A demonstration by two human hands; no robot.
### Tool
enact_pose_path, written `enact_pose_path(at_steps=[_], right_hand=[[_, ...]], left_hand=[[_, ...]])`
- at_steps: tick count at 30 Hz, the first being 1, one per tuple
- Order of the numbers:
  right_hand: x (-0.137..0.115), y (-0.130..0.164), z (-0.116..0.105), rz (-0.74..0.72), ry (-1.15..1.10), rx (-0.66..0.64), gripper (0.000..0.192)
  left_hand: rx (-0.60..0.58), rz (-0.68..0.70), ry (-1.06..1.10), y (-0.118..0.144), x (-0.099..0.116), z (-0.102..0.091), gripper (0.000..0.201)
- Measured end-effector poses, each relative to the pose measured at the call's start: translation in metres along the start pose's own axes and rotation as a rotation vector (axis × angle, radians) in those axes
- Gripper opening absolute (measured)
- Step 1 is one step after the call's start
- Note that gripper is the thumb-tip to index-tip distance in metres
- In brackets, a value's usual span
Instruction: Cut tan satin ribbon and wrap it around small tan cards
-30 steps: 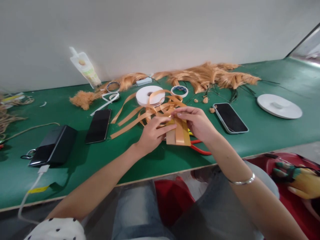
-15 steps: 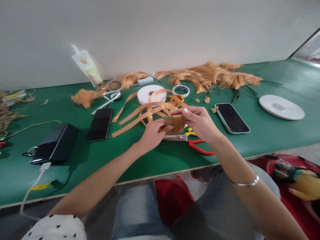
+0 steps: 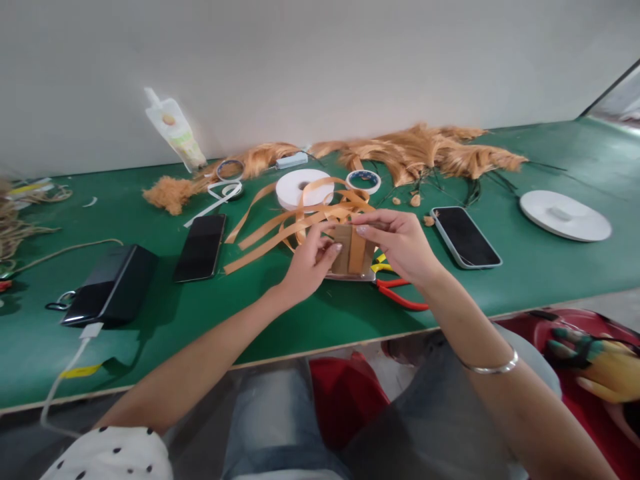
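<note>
A small piece of brown cardboard (image 3: pixel 342 253) is held up over the green table, with a strip of orange ribbon (image 3: pixel 357 252) lying across it. My left hand (image 3: pixel 306 263) is closed on the cardboard's left side, thumb on the near face. At the top edge, my right hand (image 3: pixel 403 241) pinches the ribbon against the cardboard. Just behind are loose lengths of orange ribbon (image 3: pixel 270 232) and a white spool (image 3: pixel 293 190). Red-handled scissors (image 3: pixel 400 293) lie below the right hand, their blades partly hidden by the cardboard.
Orange fibre bundles (image 3: pixel 415 150) run along the wall. Tape rolls (image 3: pixel 363 180), a black phone (image 3: pixel 201 248), another phone (image 3: pixel 465 237) and a white disc (image 3: pixel 565 215) lie around. A black box-like device (image 3: pixel 110 287) with a cable stands left. The table's front edge (image 3: pixel 300 353) is close to my legs.
The cardboard has turned so more of its broad face shows, with the ribbon strip now upright across it. My left fingers have shifted up along its side; my right hand stays near the top edge.
</note>
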State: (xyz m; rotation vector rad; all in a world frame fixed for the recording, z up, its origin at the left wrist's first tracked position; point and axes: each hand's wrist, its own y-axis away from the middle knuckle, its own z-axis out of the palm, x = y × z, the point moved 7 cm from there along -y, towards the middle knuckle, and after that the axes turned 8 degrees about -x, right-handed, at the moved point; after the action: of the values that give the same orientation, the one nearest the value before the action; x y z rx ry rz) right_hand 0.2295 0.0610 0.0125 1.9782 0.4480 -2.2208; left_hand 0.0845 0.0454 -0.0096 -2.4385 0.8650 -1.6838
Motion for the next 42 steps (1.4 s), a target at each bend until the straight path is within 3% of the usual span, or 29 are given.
enact_pose_path(at_steps=[2, 7, 10, 13, 16, 19, 24, 29, 33, 37, 40, 42], right_hand=[[0.001, 0.0, -0.002, 0.018, -0.058, 0.045, 0.013], [0.006, 0.0, -0.005, 0.096, -0.157, 0.088, 0.013], [0.01, 0.002, -0.003, 0.163, -0.175, 0.086, 0.013], [0.011, 0.002, 0.0, 0.175, -0.203, 0.043, 0.015], [0.008, 0.002, 0.003, 0.141, -0.21, -0.013, 0.02], [0.003, 0.002, 0.005, 0.107, -0.203, -0.042, 0.022], [-0.004, 0.004, 0.006, 0.065, -0.175, -0.047, 0.027], [-0.005, 0.003, 0.004, 0.007, -0.099, -0.048, 0.015], [-0.004, 0.002, 0.002, -0.022, -0.006, -0.051, 0.018], [-0.004, 0.002, 0.0, -0.026, 0.021, -0.01, 0.016], [-0.004, 0.001, -0.004, -0.017, -0.052, 0.053, 0.014], [-0.003, 0.0, -0.008, 0.01, -0.095, 0.09, 0.013]], left_hand=[[0.058, 0.116, -0.056, 0.003, 0.005, -0.003, 0.034], [0.124, 0.387, -0.497, 0.01, 0.025, 0.0, 0.034], [0.204, 0.466, -0.553, 0.014, 0.035, -0.003, 0.029], [0.19, 0.519, -0.476, 0.015, 0.042, -0.004, 0.025], [0.104, 0.491, -0.359, 0.013, 0.042, -0.001, 0.021], [0.05, 0.361, -0.317, 0.008, 0.033, 0.001, 0.018], [0.016, 0.096, -0.263, -0.003, 0.01, 0.0, 0.021], [-0.001, -0.037, -0.169, -0.006, 0.0, 0.0, 0.023], [-0.034, -0.113, -0.117, -0.003, -0.004, 0.003, 0.027], [-0.073, -0.085, -0.019, 0.001, -0.004, 0.007, 0.025], [-0.033, 0.041, 0.074, 0.003, 0.001, 0.005, 0.028], [-0.006, 0.128, 0.0, 0.004, 0.007, 0.002, 0.037]])
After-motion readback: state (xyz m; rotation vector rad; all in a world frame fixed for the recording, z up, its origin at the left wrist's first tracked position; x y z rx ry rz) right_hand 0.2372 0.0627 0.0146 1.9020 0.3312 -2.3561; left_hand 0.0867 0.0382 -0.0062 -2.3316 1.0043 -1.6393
